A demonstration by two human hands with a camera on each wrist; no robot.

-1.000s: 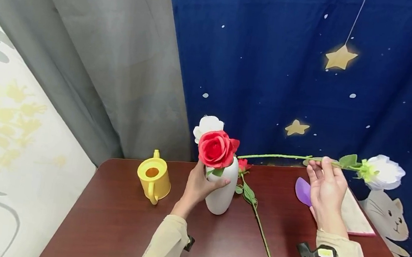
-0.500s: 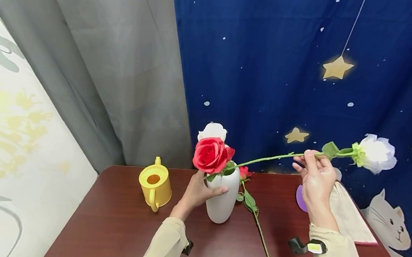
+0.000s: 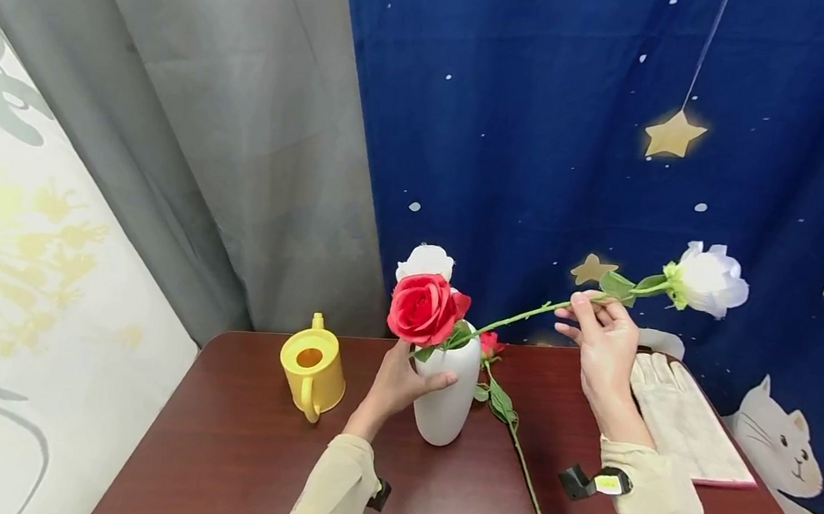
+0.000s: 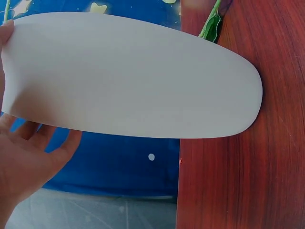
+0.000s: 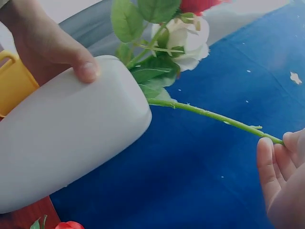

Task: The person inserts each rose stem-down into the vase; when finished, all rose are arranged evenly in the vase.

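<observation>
In the head view my left hand (image 3: pixel 394 385) grips the white vase (image 3: pixel 443 411) near its top, the thumb across the front. The left wrist view shows its fingers curving around the side of the vase (image 4: pixel 138 76), whose base meets the table. A red rose (image 3: pixel 423 308) and a white rose (image 3: pixel 425 263) stand in the vase, leaning left. My right hand (image 3: pixel 608 357) pinches the stem of another white rose (image 3: pixel 713 280) below its leaves. That stem (image 5: pixel 209 113) slants down to the vase mouth in the right wrist view; its lower end is hidden.
Left of the vase stands a yellow watering can (image 3: pixel 313 372). A second red rose lies right of it, its long stem (image 3: pixel 530 483) reaching the front. Pale gloves (image 3: pixel 689 420) lie on the table's right side. A blue curtain (image 3: pixel 530 135) hangs behind.
My right hand has moved left, bringing the white rose from nearly level to slanted, its stem end into the vase mouth. The left hand keeps its grip on the vase.
</observation>
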